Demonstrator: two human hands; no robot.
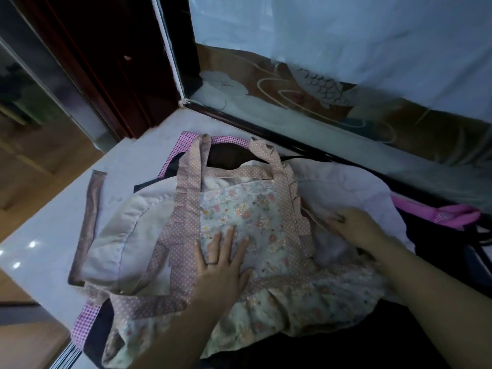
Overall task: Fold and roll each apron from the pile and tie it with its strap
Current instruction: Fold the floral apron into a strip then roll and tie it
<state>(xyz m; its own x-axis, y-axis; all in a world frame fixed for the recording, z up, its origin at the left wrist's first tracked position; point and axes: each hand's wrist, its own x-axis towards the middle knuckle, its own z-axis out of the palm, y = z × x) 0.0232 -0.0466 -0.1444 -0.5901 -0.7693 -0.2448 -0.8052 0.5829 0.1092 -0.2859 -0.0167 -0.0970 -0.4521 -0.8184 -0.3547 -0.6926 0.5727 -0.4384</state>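
Observation:
A floral apron [247, 206] with pink dotted trim lies spread on top of a pile of aprons on a white counter. Its neck strap [197, 161] points toward the far side, and a waist strap [149, 302] trails to the near left. My left hand [223, 265] rests flat on the floral bib, fingers spread. Along the apron's right ruffled edge my right hand [354, 227] presses down, fingers curled over the fabric; whether it pinches the cloth is unclear. Beneath lie a beige apron [122, 235] and a dark apron with pink checked trim [85, 323].
The white counter [48, 225] ends at a left edge with a drop to a wooden floor. A frosted glass panel [346, 83] with a fish pattern stands behind. A brown strap [87, 225] lies at the left. Pink fabric [452, 214] sits at the right.

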